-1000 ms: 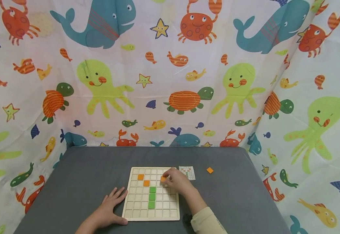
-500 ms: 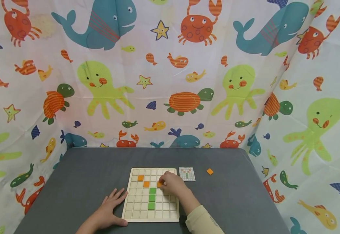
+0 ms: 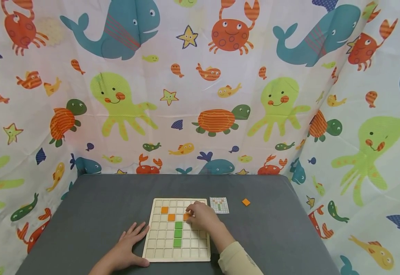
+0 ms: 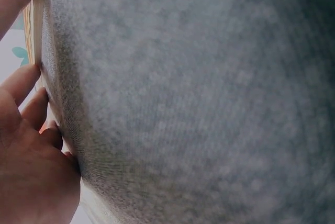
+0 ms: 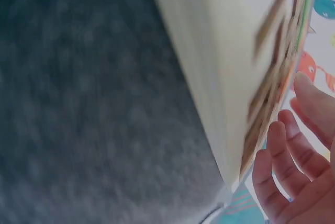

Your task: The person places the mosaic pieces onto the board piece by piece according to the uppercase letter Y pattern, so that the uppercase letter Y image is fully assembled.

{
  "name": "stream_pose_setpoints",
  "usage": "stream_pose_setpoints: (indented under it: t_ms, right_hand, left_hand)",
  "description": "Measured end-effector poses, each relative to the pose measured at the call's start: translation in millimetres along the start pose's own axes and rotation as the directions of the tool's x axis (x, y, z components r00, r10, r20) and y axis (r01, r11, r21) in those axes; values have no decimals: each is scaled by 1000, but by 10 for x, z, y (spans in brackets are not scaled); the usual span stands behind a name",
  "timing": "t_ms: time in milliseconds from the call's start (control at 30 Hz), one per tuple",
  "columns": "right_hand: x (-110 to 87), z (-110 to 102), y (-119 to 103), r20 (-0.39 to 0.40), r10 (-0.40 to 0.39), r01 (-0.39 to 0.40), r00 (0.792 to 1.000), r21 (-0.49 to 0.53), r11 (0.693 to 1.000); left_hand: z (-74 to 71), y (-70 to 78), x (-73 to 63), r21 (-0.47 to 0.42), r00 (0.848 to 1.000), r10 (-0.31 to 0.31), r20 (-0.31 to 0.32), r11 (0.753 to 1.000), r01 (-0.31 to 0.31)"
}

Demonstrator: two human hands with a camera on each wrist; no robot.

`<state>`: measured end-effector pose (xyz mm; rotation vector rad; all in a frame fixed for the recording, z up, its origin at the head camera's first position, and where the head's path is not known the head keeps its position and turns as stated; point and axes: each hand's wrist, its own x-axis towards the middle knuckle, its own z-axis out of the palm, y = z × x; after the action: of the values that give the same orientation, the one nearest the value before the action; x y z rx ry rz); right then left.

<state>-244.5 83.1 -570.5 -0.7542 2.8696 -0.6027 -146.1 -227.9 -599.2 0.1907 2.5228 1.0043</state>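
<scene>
A pale wooden grid board lies flat on the grey table. My left hand is spread along its left side, fingertips touching the edge and thumb at the near left corner; the left wrist view shows these fingers against the rim. Over the upper right cells, my right hand pinches an orange tile, partly covered by the fingertips. Two orange tiles sit in cells to the left, diagonal to each other. Three green tiles form a column mid-board. In the right wrist view the pinched tile cannot be made out.
A small printed card with a coloured grid pattern lies beyond the board's upper right corner. Farther right is a loose orange tile. A dark object is partly hidden beside the right sleeve. A sea-animal curtain surrounds the table.
My right hand has brought the orange tile nearer and slightly left, down to the row of the second orange tile, and has hardly moved in the last half second. My left hand stays put.
</scene>
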Motion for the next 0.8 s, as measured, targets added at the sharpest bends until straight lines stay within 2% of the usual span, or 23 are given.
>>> stream_pose_setpoints:
  t_ms: [200, 433, 800]
  right_hand:
    - [-94, -217, 197, -17, 58, -56, 998, 127, 990]
    - [-207, -369, 426, -71, 132, -121, 989, 138, 983]
    - [-314, -440, 624, -110, 173, -149, 979, 195, 969]
  left_hand:
    - [2, 9, 0, 1, 1000, -3, 4, 1000, 3]
    - [-7, 28, -9, -3, 1000, -11, -1, 1000, 11]
    - [-13, 30, -35, -15, 1000, 12, 4, 1000, -11]
